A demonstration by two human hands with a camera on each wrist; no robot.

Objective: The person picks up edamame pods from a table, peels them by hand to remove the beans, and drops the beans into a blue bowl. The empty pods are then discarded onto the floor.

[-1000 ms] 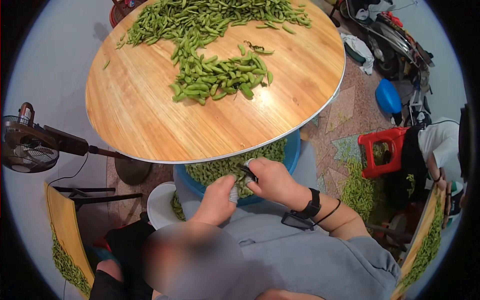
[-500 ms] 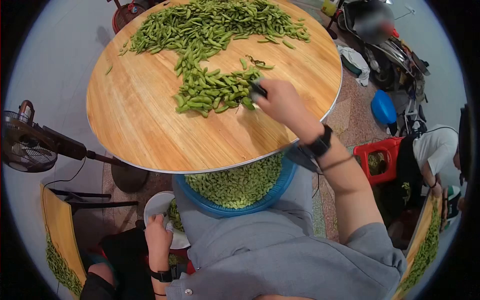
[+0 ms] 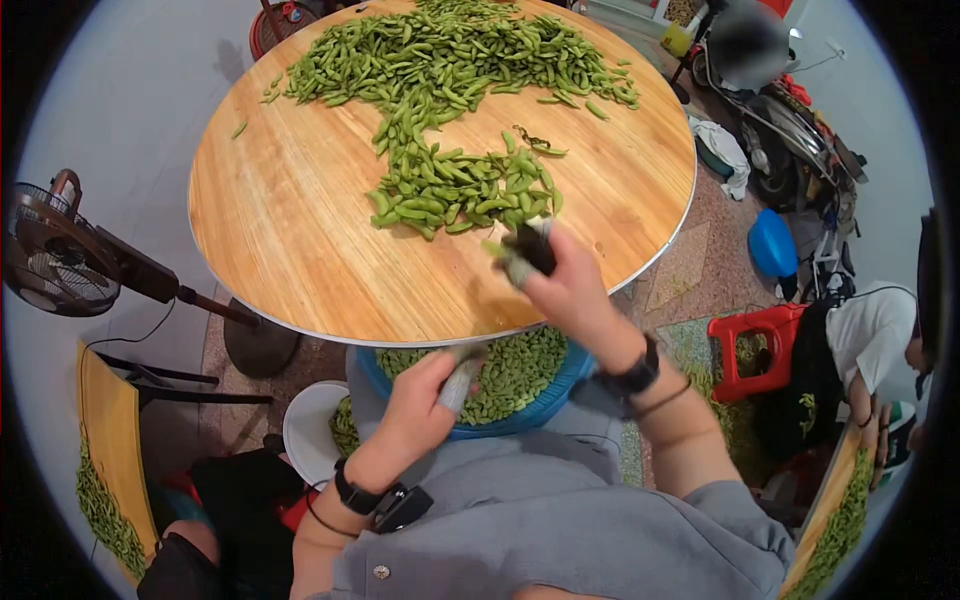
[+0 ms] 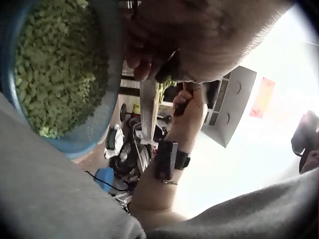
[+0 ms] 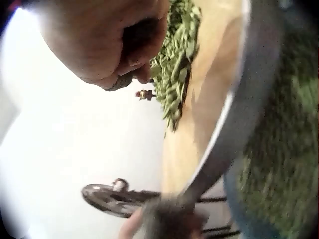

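Observation:
My right hand (image 3: 572,290) is over the table's near edge, its fingers curled around a small black tool (image 3: 530,250), blurred by motion. A green soybean pod (image 3: 493,247) sticks out at its fingertips. Grey-white wrapping covers the thumb and a fingertip. Lower left, my left hand (image 3: 415,405) reaches above the blue basin's left side, fingers loosely bent, its thumb wrapped too. No object shows in it. On my lap, the blue basin (image 3: 578,385) holds shelled green beans (image 4: 60,69). A small heap of pods (image 3: 460,190) lies on the round wooden table (image 3: 290,220).
A larger pod pile (image 3: 450,60) covers the table's far side. A white bucket (image 3: 305,430) with green husks stands at my left. The fan (image 3: 65,250) is far left. To the right are a red stool (image 3: 725,375) and another person (image 3: 870,320).
My right hand went from the basin to the pods on the table and has come back toward me with a pod. My left hand dipped to the white bucket and rose again toward the basin.

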